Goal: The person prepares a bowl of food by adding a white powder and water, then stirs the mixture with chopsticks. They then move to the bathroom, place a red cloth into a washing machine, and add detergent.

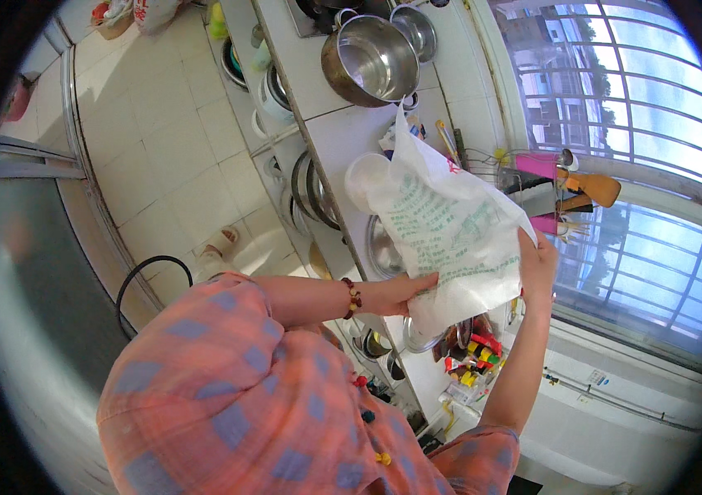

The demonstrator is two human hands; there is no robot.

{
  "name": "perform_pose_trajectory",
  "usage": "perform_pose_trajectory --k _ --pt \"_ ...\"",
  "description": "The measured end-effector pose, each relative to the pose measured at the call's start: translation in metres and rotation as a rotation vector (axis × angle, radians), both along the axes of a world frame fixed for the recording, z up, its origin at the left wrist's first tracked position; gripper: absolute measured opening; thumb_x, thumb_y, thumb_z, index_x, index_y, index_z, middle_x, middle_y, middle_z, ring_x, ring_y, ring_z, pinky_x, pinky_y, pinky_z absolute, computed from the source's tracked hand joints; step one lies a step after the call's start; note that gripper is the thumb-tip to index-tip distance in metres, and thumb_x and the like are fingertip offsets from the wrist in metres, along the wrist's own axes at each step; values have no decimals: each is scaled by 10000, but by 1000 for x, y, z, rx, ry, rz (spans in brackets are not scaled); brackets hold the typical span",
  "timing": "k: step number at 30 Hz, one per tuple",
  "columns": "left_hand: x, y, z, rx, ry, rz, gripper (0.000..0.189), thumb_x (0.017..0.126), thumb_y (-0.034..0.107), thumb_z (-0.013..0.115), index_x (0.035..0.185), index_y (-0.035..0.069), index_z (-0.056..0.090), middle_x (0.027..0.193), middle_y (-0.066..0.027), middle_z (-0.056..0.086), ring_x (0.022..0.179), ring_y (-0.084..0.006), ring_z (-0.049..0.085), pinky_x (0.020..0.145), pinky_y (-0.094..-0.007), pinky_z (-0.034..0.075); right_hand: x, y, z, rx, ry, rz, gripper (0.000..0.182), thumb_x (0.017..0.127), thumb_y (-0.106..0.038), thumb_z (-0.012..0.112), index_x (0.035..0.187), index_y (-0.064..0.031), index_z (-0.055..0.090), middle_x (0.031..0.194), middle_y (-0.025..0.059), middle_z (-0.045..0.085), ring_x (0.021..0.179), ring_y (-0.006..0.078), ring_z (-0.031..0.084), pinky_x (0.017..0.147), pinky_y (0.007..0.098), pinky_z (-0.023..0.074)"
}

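A white bag [450, 229], paper or woven plastic, is stretched out over the counter between my two hands. Green printed writing covers its face, and a red mark shows near its upper edge. My left hand [405, 293], with a beaded bracelet on the wrist, grips the lower left edge, thumb on top. The right corner is pinched in my right hand [536, 263]. Partly hidden beneath the bag are a steel bowl [381, 247] and another round metal dish [416, 339]. A white round container [364, 179] stands against its left side. The bag's contents, if any, are hidden.
A large steel pot [376, 60] and a metal strainer or bowl [416, 32] stand farther along the counter. A utensil rack [536, 192] hangs by the barred window. Sauce bottles and packets [478, 359] crowd the near end. Pans [314, 189] sit on shelves below.
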State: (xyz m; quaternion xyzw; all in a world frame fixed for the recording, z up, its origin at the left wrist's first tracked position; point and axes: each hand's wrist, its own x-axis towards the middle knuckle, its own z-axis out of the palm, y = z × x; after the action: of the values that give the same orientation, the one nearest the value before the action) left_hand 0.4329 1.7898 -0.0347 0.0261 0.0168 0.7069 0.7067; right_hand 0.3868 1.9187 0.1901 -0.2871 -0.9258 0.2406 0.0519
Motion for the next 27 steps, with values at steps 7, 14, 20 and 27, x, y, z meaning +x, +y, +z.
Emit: perform_pose_trajectory --k 7,14,20,27 --pt "1 -8 2 54 45 70 613 946 527 458 1426 170 326 1393 -4 445 1221 -170 491 989 -434 456 -15 0 4 111 -111 40 238 910 -159 594 1004 46 668 827 31 673 742 60 550 676 233 449" --pt "-10 -18 18 39 105 -9 651 938 552 441 1447 180 279 1413 -32 428 1259 -195 465 1019 -460 429 -23 3 9 35 -106 41 243 910 -175 594 1007 35 668 837 35 677 744 67 563 671 246 459" --pt "-9 -3 5 19 107 11 585 974 491 417 1442 166 285 1408 -37 435 1257 -205 469 1019 -471 427 -28 -3 10 -9 -109 14 223 916 -156 591 1001 34 670 828 23 670 719 58 555 643 230 449" --pt "-7 -2 -2 21 142 72 591 967 464 460 1448 176 271 1406 -27 437 1252 -209 472 1005 -452 441 -19 1 8 -23 -83 25 212 921 -153 587 968 36 670 814 7 658 709 53 543 634 222 438"
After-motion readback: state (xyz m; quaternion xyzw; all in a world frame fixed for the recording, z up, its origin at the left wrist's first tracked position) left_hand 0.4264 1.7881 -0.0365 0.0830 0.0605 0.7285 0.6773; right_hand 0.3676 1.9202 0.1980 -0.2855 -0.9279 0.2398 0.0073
